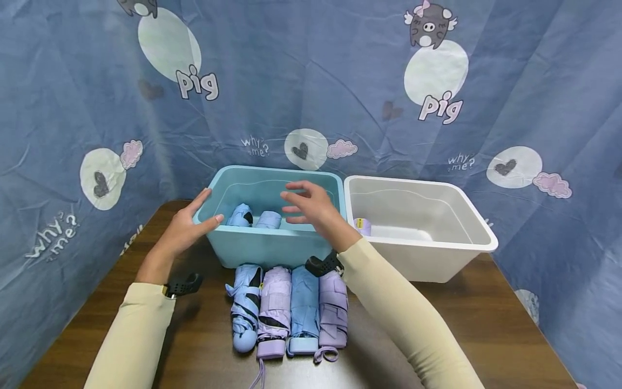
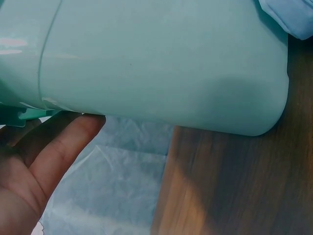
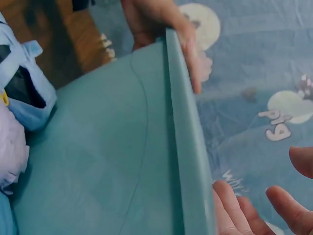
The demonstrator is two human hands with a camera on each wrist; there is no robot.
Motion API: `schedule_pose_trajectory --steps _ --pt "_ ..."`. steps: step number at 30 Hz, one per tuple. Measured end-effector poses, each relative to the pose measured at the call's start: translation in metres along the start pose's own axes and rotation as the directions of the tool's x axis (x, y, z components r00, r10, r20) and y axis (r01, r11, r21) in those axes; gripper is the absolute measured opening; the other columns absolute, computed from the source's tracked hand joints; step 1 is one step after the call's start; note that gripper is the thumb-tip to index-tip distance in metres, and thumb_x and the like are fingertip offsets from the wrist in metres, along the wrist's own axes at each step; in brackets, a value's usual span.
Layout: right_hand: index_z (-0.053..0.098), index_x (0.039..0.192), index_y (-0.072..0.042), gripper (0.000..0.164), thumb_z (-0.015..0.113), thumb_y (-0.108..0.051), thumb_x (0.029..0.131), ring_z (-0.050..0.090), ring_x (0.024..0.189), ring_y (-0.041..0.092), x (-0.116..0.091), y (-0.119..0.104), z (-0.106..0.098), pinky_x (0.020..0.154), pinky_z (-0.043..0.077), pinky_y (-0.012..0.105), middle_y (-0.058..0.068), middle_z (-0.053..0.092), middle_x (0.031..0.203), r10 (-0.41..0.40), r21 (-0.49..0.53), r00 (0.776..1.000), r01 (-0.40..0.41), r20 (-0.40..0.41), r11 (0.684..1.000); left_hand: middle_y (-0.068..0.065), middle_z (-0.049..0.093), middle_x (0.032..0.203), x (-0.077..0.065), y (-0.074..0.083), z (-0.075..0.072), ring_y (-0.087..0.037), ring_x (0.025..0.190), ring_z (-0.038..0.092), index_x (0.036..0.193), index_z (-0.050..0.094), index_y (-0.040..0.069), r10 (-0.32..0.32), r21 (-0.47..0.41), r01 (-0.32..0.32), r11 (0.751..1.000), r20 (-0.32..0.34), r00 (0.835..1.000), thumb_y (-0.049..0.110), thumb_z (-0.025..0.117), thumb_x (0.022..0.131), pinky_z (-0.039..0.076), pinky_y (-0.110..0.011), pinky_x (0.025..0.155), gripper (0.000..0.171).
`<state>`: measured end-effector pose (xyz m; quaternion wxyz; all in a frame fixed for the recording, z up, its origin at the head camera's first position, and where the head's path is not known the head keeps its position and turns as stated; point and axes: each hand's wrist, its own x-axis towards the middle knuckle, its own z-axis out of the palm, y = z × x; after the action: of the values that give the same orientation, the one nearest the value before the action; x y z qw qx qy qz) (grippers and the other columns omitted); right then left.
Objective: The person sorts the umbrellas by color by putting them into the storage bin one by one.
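Pale glare lies across the near table [image 1: 311, 375].

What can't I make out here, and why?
Head: lower ends of two blue umbrellas in the teal bin, behind its front wall.
Head: rest of the purple item in the white bin, behind its wall.
Head: top of the rightmost purple umbrella, partly behind the wrist camera.
Left wrist: outer blue umbrella, cut off at top right.

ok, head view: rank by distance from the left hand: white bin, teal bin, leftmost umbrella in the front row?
From the left hand:
1. Teal bin: the hand touches its left end.
2. Leftmost umbrella: on the table, in front of that bin.
3. White bin: farthest right, beyond the teal one.
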<state>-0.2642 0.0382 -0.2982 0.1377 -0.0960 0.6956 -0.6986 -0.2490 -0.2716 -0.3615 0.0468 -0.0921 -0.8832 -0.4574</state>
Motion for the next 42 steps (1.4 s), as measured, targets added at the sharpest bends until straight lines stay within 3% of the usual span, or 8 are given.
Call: schedule_pose_trajectory --steps 19,28,36,42 --pt "0.059 0.127 -0.012 0.037 0.067 -0.021 0.092 0.062 0.11 0.037 -0.059 0.003 -0.027 0.083 0.055 0.041 0.015 0.057 0.124 -0.122 -0.065 0.989 0.127 0.083 0.99 -0.003 0.006 0.162 0.001 -0.001 -0.004 -0.047 0.14 0.02 0.156 0.011 0.027 0.001 0.01 0.0 1.0 -0.009 1.0 0.045 0.061 0.091 0.024 -0.07 0.102 0.085" --pt "0.063 0.124 -0.013 0.034 0.066 -0.026 0.093 0.063 0.108 0.023 -0.09 0.026 -0.051 0.085 0.054 0.037 0.012 0.06 0.124 -0.109 -0.205 0.989 0.127 0.097 0.97 -0.004 0.006 0.162 0.001 0.0 -0.002 -0.048 0.139 0.022 0.157 0.012 0.024 0.011 0.003 -0.011 1.0 -0.008 1.0 0.043 0.062 0.091 0.025 -0.07 0.102 0.085" --pt "0.059 0.127 -0.002 0.041 0.067 -0.022 0.092 0.062 0.109 0.028 -0.11 0.049 -0.066 0.085 0.054 0.041 0.021 0.056 0.128 -0.083 -0.175 0.994 0.095 0.076 0.98 -0.006 0.007 0.162 0.001 0.002 -0.003 -0.049 0.139 0.022 0.156 0.011 0.027 -0.02 0.012 0.02 1.0 -0.007 1.0 0.046 0.061 0.091 0.026 -0.071 0.1 0.085" --pt "0.058 0.127 0.001 0.041 0.066 -0.021 0.093 0.061 0.108 0.03 -0.119 0.066 -0.075 0.083 0.054 0.048 0.02 0.058 0.125 -0.073 -0.205 0.995 0.085 0.065 0.975 -0.008 0.008 0.162 0.002 0.003 0.0 -0.049 0.138 0.023 0.156 0.011 0.026 -0.018 0.009 0.018 1.0 -0.001 1.0 0.046 0.061 0.091 0.026 -0.07 0.1 0.085"
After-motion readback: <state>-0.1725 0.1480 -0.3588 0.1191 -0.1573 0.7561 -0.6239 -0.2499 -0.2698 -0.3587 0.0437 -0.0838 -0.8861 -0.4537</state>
